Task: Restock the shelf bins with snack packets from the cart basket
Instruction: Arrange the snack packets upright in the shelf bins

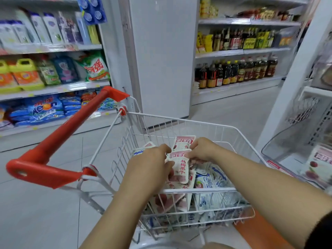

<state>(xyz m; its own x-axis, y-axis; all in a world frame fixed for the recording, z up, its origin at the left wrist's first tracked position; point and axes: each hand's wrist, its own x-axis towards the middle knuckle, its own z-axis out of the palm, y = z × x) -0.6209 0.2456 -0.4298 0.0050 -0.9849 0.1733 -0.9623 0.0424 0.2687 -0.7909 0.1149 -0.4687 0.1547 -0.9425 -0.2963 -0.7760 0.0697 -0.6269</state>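
Both hands are down in the cart basket (197,190). The left hand (150,166) has its fingers curled round the left edge of a small stack of pink packets (180,168), thumb pressed on the front. The right hand (202,150) pinches the stack's top right corner with bent fingertips. The stack stands upright mid-basket above a loose heap — more pink ones underneath, blue-and-white packets (213,182) to the right.

The target looks to be the clear shelf bin (280,151) at near right, where one matching packet (321,164) lies. To gather well, I'd square the edges first so the slippery film doesn't fan out. Then shift the grip so one hand clamps the whole stack across its middle. Lift straight up to clear the wire rim — a corner snagging there is the likely spill. Printed fronts should all face one way for the bin. The red cart handle (71,126) sits far left, out of the path.
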